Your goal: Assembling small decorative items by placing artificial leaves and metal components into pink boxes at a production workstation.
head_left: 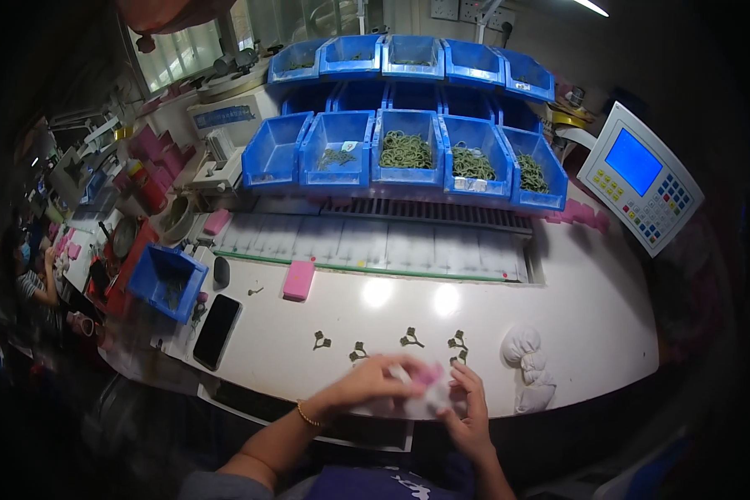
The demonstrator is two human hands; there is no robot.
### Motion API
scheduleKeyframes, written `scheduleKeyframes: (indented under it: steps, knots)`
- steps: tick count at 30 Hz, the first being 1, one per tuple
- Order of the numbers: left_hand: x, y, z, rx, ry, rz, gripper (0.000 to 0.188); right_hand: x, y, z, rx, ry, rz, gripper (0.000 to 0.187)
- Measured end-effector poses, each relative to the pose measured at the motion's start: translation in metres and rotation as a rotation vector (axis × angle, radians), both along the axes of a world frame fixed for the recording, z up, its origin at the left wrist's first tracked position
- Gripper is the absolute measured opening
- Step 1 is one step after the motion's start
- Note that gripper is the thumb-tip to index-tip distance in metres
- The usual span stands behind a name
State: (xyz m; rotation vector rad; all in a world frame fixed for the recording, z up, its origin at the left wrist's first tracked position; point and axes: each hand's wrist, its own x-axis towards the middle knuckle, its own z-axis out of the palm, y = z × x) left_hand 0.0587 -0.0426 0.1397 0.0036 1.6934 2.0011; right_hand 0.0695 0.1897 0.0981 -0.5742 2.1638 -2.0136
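Holding a pink piece (429, 375), both hands, blue bins (406, 154) of green rings (406, 151)

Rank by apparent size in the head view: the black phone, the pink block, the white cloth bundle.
1. White cloth bundle, largest.
2. Black phone.
3. Pink block, smallest.
The bundle and phone look close, so their order is unsure.

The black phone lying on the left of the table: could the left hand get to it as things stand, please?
Probably yes. The black phone lies flat with bare table between it and the left hand, though that hand is busy with a pink piece.
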Motion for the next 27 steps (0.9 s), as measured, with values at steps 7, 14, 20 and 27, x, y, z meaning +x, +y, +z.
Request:
scheduleKeyframes:
  steps: [7, 14, 20, 27]
  knots:
    - [-0.159, -0.05, -0.019, -1.349, 0.471, 0.883, 0.056, -0.001, -0.012, -0.02, 0.333, 0.345, -0.248, 0.032]
    - [-0.166, -0.062, -0.024, -1.634, 0.405, 0.87, 0.077, 0.001, 0.001, -0.027, 0.357, 0.382, -0.249, 0.03]
    - [-0.068, -0.134, -0.048, -1.722, 0.218, 0.748, 0.064, -0.009, -0.004, -0.019, 0.439, 0.537, -0.265, 0.028]
    - [-0.028, -0.068, -0.003, -0.917, 0.619, 0.654, 0.039, 0.009, -0.016, -0.009, -0.065, -0.114, -0.034, 0.03]
